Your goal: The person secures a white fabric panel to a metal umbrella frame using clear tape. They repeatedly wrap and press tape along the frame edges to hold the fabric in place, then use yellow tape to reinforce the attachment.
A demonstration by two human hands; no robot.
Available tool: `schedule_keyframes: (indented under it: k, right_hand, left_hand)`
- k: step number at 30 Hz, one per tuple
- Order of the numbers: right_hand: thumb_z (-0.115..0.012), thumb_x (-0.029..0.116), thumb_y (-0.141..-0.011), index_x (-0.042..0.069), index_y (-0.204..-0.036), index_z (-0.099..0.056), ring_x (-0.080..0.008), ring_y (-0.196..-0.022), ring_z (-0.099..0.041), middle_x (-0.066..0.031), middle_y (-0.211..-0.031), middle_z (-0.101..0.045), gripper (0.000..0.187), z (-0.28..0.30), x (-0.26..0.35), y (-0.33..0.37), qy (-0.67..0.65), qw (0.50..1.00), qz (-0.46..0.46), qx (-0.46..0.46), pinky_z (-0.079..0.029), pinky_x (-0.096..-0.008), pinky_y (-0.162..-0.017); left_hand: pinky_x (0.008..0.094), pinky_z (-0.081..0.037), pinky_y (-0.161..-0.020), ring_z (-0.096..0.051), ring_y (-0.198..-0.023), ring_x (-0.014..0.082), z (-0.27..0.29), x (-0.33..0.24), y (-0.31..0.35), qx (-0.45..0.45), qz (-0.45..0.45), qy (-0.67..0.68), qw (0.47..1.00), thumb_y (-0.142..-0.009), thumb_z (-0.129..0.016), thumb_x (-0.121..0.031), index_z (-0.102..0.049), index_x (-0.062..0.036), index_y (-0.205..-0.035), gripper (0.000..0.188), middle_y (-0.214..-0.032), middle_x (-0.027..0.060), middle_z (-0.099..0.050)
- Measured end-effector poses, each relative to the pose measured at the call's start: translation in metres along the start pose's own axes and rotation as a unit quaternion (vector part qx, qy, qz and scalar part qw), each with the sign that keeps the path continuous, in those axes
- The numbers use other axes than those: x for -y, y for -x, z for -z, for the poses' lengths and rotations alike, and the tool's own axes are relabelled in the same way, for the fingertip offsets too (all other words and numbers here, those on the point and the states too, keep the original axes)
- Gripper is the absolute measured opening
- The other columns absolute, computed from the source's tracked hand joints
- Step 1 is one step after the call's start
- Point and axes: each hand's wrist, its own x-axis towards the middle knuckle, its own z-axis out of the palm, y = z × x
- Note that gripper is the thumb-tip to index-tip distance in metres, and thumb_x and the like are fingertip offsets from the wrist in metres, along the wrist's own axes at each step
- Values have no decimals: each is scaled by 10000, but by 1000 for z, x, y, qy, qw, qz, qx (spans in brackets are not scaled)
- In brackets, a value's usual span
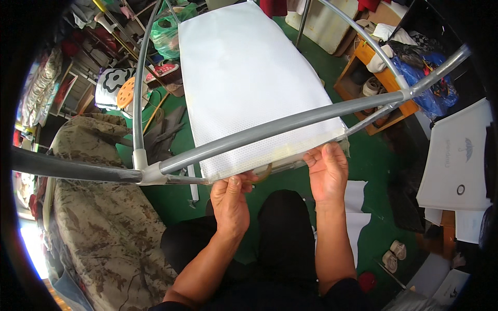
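A long white textured sheet (254,72) is stretched within a frame of grey metal tubes, its near end below the thick front tube (280,129). My left hand (231,202) is closed on the sheet's near edge at the left corner, thumb on top and fingers curled underneath. At the near right corner my right hand (329,173) pinches the same edge between thumb and fingers. Between the hands, a curved tan strip (265,173) shows under the edge; its kind is unclear. A pale plastic joint (150,172) connects the tubes at the left.
A camouflage-patterned cover (104,217) drapes a bulky thing at my left. To the right stand an orange wooden cabinet (384,72) and white printed panels (459,160). White sheets (357,207) and shoes (394,256) lie on the green floor (171,205). A green plastic bag (167,39) sits far left.
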Motion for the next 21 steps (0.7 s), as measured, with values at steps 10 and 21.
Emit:
schedule_keyframes:
  k: [10, 21]
  right_hand:
    - [-663, 223, -987, 75, -947, -666, -216, -887, -708, -99, -935, -729, 153, 9, 4, -2, 9, 1000, -24, 18, -577, -367, -785]
    - [-669, 241, -984, 67, -984, -690, -203, -835, -681, -87, -915, -717, 176, 7, 3, 1, -33, 998, -57, -7, -555, -354, -749]
  left_hand:
    - [312, -461, -762, -652, -882, 213, -1, 5, 1, -30, 15, 8, 999, -1015, -613, -311, -658, -29, -954, 292, -1060, 182, -722]
    - [319, -479, -783, -649, -897, 191, 6, 4, 3, -28, 57, 35, 997, -1023, -612, -306, -668, -50, -1025, 262, -1045, 130, -722]
